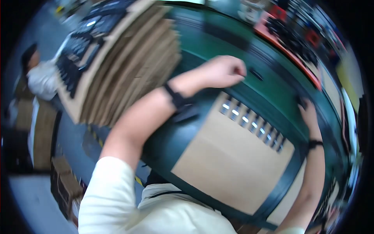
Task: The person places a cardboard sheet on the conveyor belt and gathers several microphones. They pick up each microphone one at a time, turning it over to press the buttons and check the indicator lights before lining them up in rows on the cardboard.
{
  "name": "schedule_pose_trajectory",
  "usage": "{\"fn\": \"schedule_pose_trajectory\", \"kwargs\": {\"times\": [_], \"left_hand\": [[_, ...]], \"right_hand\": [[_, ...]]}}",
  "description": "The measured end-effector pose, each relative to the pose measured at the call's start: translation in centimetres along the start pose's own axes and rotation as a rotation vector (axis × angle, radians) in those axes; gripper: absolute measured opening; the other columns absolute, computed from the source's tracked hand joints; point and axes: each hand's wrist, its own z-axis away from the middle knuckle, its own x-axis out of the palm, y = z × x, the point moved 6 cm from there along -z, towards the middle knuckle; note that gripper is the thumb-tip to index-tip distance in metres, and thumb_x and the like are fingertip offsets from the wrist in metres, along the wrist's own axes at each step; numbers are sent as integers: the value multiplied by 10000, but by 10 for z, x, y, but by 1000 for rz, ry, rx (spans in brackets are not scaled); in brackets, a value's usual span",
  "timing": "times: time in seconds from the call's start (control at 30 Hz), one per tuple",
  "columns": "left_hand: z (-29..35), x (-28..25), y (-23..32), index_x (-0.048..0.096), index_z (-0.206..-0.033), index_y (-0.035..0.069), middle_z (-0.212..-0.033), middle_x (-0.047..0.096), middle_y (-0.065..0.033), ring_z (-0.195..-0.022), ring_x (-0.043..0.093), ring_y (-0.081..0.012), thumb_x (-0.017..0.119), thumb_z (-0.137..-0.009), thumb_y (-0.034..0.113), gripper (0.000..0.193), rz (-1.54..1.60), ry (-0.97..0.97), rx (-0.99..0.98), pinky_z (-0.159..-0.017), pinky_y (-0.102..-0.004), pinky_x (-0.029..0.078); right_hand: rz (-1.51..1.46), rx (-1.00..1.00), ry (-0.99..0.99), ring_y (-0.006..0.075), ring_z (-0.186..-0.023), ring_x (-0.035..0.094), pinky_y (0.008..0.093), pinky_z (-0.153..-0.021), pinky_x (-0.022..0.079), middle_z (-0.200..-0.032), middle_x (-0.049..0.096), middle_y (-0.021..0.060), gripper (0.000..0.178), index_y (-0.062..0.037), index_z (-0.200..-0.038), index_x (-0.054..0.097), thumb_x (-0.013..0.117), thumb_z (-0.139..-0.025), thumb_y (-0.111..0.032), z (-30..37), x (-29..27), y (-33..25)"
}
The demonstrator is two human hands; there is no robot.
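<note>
The person's left hand (225,71) is curling loosely near a small black piece (256,74) on the green table (272,93); any grip is staying unclear. The right hand (309,114) is touching a dark object (300,101), blur hiding its closure. Dark clips (244,119) are lining a cardboard sheet's (233,162) far edge.

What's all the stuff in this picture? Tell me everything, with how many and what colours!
Table: one, green, middle
Large sheet: one, brown, on the table
Small pieces: about eight, dark and shiny, along the sheet's far edge
Partly hidden sheet: one, brown, lower right
Loose piece: one, black, right of the left hand
Stack: one, brown, upper left, dark parts on top
Tray: one, red-orange, upper right
Co-worker: one, light top, far left
Boxes: count unclear, brown, lower left
Wristbands: two, black
Hands: two, bare; right hand near a blurred dark thing
</note>
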Motion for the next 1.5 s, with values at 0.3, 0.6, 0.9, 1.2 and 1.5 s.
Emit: {"fn": "schedule_pose_trajectory", "kwargs": {"times": [0.3, 0.6, 0.9, 1.2, 1.5], "left_hand": [[-82, 67, -62, 699, -1048, 150, -999, 684, -108, -984, 639, -314, 720, -745, 297, 338, -447, -214, 0, -819, -423, 525], [-101, 72, -82, 691, -1101, 161, -1155, 642, -98, -1108, 589, -312, 730, -792, 344, 361, -579, -375, -88, -873, -402, 505], [-95, 15, -75, 707, -965, 90, -928, 702, -103, -927, 662, -268, 747, -754, 255, 270, -264, 1, -168, -789, -388, 523], [-26, -11, 2, 685, -865, 21, -746, 667, -109, -693, 646, -182, 748, -706, 106, 191, 409, 452, 110, -606, -308, 513], [149, 7, 88, 595, -1020, -12, -882, 652, -69, -778, 646, -115, 665, -844, 30, 194, 978, 270, -98, -665, -250, 514]], "right_hand": [[14, 33, -44, 360, -946, 572, 412, -842, 465, -1018, 571, 205, 300, 19, -1138, 530, 626, -879, -98, -20, 53, 111], [-97, 102, -230, 245, -833, 560, 358, -786, 452, -909, 557, 143, 193, 14, -1054, 533, 604, -894, -65, -38, 46, 111], [-501, 319, 121, 160, -811, 549, 282, -767, 451, -1000, 591, 86, 193, -6, -1084, 561, 597, -902, -59, 7, -34, 3], [-1339, 301, 131, 181, -796, 589, 300, -696, 475, -903, 638, 98, 285, 20, -1158, 601, 605, -913, -125, 131, -82, -96], [-1914, 208, 60, 148, -772, 544, 272, -705, 466, -864, 613, 68, 301, -15, -1137, 571, 679, -875, -118, 244, -51, -217]]}}
